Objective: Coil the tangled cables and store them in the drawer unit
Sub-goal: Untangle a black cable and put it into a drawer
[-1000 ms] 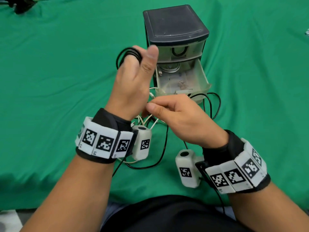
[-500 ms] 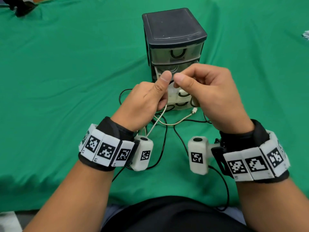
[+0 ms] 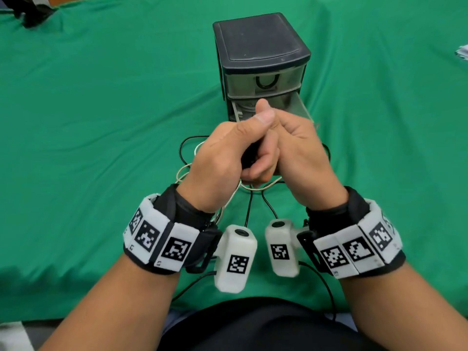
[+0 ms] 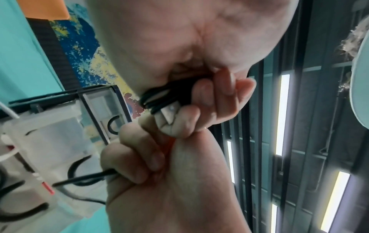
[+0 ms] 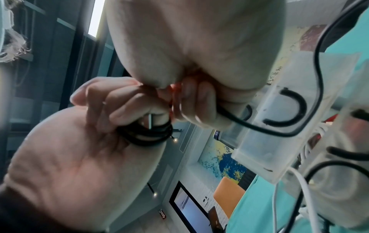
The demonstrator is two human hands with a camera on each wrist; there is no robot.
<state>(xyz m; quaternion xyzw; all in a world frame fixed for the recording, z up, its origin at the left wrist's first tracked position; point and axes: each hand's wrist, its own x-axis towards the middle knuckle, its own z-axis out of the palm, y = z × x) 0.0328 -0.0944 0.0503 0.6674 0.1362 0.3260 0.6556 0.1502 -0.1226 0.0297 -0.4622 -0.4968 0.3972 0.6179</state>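
A black drawer unit stands on the green cloth, its middle drawer pulled out. Just in front of it my two hands meet. My left hand, thumb up, grips a small coil of black cable with a metal plug poking out; the same coil shows wrapped round its fingers. My right hand presses against the left and pinches the loose black strand that runs off the coil. A white cable lies tangled with more black cable under the hands.
The top drawer is closed, with a black loop handle. A dark object sits at the far left corner and something white at the right edge. Green cloth covers the table all round.
My left hand has come down from its raised position with the coil. My right hand rose from the table with the strand and now presses against the left.
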